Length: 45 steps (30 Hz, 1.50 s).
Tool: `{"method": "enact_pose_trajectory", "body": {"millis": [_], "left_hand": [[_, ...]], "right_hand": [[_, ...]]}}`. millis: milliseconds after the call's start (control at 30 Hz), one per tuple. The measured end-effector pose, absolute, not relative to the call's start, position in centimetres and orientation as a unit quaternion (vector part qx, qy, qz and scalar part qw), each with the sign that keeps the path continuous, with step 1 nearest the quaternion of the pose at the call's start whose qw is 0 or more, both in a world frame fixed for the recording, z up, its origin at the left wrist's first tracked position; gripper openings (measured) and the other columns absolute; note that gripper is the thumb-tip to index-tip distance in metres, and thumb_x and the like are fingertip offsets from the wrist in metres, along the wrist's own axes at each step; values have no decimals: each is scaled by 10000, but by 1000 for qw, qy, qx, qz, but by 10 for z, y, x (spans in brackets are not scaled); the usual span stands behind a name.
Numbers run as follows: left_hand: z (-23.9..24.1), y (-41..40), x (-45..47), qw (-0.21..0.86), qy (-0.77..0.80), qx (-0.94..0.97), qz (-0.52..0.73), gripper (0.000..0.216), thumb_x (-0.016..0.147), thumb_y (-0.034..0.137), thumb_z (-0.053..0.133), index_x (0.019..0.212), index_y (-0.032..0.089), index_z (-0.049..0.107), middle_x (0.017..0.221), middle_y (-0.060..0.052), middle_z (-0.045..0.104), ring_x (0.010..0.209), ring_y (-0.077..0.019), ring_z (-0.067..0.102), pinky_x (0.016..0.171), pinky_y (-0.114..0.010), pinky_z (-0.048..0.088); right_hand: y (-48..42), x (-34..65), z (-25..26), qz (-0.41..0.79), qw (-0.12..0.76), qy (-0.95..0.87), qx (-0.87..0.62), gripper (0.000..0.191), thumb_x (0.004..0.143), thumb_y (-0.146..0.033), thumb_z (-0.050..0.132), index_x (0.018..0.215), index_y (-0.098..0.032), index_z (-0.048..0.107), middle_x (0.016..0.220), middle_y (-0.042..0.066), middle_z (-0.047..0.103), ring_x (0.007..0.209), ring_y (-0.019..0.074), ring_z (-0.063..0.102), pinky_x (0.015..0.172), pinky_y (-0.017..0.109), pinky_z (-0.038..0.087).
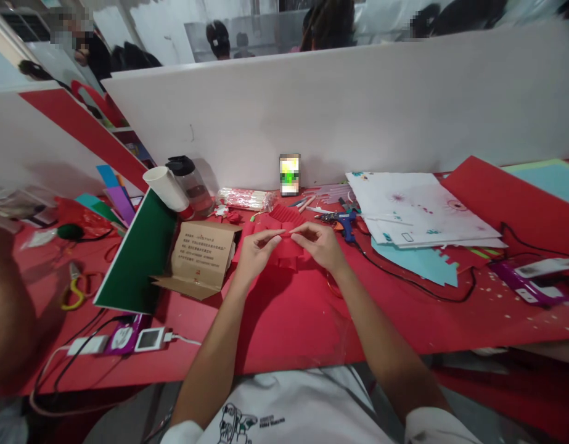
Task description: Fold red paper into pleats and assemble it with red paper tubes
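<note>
A piece of pleated red paper (288,248) lies on the red table (288,320) in front of me. My left hand (256,250) pinches its top edge from the left, fingers closed on the fold. My right hand (319,242) pinches the same edge from the right, fingertips almost meeting the left ones. More folded red paper (284,214) lies just behind the hands.
A brown cardboard box (201,259) and a green board (139,259) lie to the left. A blue glue gun (342,222) with its black cord, white printed sheets (418,209), a phone (290,174), a cup (166,188), scissors (76,287) and chargers (127,338) surround me. White partition behind.
</note>
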<state>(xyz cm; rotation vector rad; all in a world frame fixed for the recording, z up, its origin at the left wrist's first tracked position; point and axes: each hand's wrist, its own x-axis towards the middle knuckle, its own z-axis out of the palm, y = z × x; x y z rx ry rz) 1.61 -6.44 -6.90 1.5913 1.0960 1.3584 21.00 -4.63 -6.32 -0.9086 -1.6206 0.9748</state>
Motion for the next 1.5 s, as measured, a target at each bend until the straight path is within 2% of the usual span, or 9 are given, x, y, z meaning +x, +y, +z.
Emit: {"method": "enact_pose_trajectory", "body": {"millis": [200, 400, 500, 633, 800, 933, 1200, 1333, 1500], "left_hand": [[-68, -64, 15, 366, 447, 625, 525, 242, 851, 369, 695, 949, 173, 796, 840, -65, 763, 795, -191, 686, 746, -302, 547], [-72, -62, 17, 326, 459, 651, 509, 203, 899, 324, 613, 943, 159, 722, 727, -7, 646, 642, -124, 565, 618, -230, 447], [-72, -64, 17, 294, 465, 675, 491, 203, 939, 307, 560, 986, 161, 693, 802, -24, 665, 690, -132, 580, 659, -238, 448], [-70, -66, 17, 261, 456, 712, 467, 196, 938, 324, 594, 1023, 176, 690, 902, -43, 700, 768, -146, 599, 718, -250, 456], [-70, -65, 18, 298, 451, 687, 485, 208, 908, 363, 653, 957, 168, 705, 804, -10, 656, 682, -120, 527, 649, -236, 421], [-74, -62, 19, 349, 429, 665, 501, 174, 867, 329, 697, 918, 163, 702, 808, -10, 656, 710, -120, 547, 675, -232, 434], [-74, -62, 18, 330, 437, 650, 527, 163, 841, 299, 718, 939, 169, 711, 912, -56, 713, 818, -157, 634, 781, -268, 499], [-72, -63, 19, 317, 442, 655, 524, 174, 837, 303, 727, 946, 170, 705, 902, -56, 713, 799, -155, 629, 763, -267, 504], [-71, -64, 21, 337, 438, 644, 529, 240, 849, 324, 718, 1030, 168, 712, 996, -84, 738, 903, -180, 675, 820, -284, 528]], "right_hand": [[-46, 210, -62, 357, 477, -700, -393, 318, 932, -474, 594, 829, -193, 703, 785, 41, 710, 723, 185, 626, 679, 312, 479], [-50, 197, -70, 357, 475, -705, -387, 225, 935, -409, 583, 889, -199, 647, 836, 28, 677, 740, 166, 615, 684, 287, 474], [-48, 196, -74, 387, 467, -703, -371, 198, 876, -380, 666, 964, -203, 670, 921, 37, 709, 780, 169, 641, 725, 295, 506], [-45, 199, -74, 369, 472, -700, -389, 119, 867, -309, 660, 905, -197, 673, 859, 30, 711, 757, 167, 645, 736, 299, 505], [-45, 201, -71, 303, 470, -744, -366, 71, 896, -244, 616, 888, -201, 672, 874, 34, 717, 787, 164, 652, 769, 288, 499], [-44, 203, -70, 262, 469, -770, -345, 89, 877, -181, 590, 875, -198, 677, 888, 45, 725, 801, 167, 653, 788, 289, 505], [-48, 204, -67, 379, 488, -714, -329, 148, 836, -251, 686, 971, -197, 714, 969, 59, 744, 864, 183, 703, 814, 315, 564], [-48, 201, -69, 378, 520, -682, -349, 126, 851, -305, 700, 919, -203, 729, 929, 52, 754, 859, 186, 712, 829, 330, 574], [-46, 201, -70, 380, 520, -678, -355, 137, 839, -299, 718, 935, -204, 737, 949, 55, 767, 876, 191, 722, 845, 337, 574]]}}
